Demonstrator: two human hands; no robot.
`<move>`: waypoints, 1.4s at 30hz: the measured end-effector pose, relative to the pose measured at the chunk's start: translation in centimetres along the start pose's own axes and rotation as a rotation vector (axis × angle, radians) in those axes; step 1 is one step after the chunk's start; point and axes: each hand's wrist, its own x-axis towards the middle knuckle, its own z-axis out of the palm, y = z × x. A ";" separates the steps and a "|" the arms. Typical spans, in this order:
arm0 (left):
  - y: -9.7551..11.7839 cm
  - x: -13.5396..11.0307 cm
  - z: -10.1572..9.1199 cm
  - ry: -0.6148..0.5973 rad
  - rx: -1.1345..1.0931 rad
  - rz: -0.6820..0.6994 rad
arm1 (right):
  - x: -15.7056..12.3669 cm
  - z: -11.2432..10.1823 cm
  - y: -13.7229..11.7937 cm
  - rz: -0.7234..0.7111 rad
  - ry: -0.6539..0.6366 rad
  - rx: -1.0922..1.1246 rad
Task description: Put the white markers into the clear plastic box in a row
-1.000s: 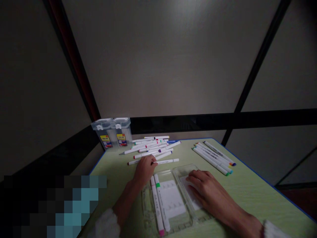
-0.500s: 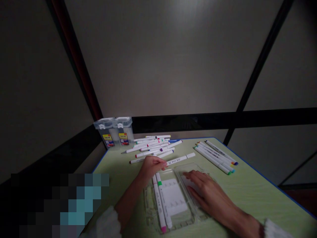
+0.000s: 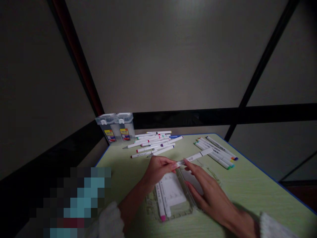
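My left hand (image 3: 158, 170) pinches one end of a white marker (image 3: 195, 157), which slants up to the right above an opened clear plastic case (image 3: 178, 216). My right hand (image 3: 210, 191) is open, thumb apart from the stretched fingers, its fingertips at the marker's middle; whether they press on it I cannot tell. Under my hands, the case's left half holds a pink-ended marker (image 3: 160, 201) and another white marker (image 3: 165, 198) side by side, beside a white paper insert (image 3: 174, 190). My right hand partly covers the case's other half.
A loose pile of white markers (image 3: 153, 143) lies at the back of the green table (image 3: 260, 195). Several more markers (image 3: 215, 153) lie in a row at the right. Two clear lidded boxes (image 3: 115, 129) stand at the back left, near the wall.
My left hand has carried the marker right and slightly nearer my right hand. My right hand has lifted off the case's right side, bringing its fingertips to the marker.
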 end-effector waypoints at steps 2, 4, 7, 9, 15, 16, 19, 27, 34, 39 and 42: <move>0.2 -0.3 0.4 -0.016 -0.014 -0.013 | -0.1 -0.1 -0.1 -0.002 -0.001 -0.008; 0.4 -0.9 0.6 -0.057 -0.009 -0.025 | -0.1 -0.3 -0.2 0.001 -0.004 -0.010; 0.5 -1.9 0.8 -0.106 0.027 -0.028 | -0.1 -0.5 -0.4 -0.022 -0.014 0.000; 0.3 -2.5 0.8 -0.133 0.065 -0.038 | -0.1 -0.6 -0.6 -0.065 -0.030 0.005; 0.4 -2.6 0.0 -0.169 0.118 0.001 | -0.2 -0.8 -0.8 -0.136 -0.027 0.003; 0.6 -2.5 -0.3 -0.183 0.131 0.002 | -0.2 -0.8 -0.9 -0.141 -0.025 0.006; 1.3 -2.1 -1.4 -0.115 0.173 0.053 | -0.2 -0.8 -0.9 -0.143 -0.051 0.027; 1.3 -2.6 -0.7 -0.077 -0.007 -0.008 | -0.2 -0.1 -1.0 -0.147 -0.131 0.125; 0.6 -2.0 -1.1 0.115 0.019 0.051 | -0.4 0.1 -1.1 -0.141 -0.070 0.150; 0.1 -0.9 -3.5 0.503 0.083 0.054 | -0.7 -0.1 -0.9 -0.114 0.051 0.149; -0.1 -0.8 -3.8 0.502 0.014 0.015 | -0.9 -0.2 -0.9 -0.141 0.081 0.142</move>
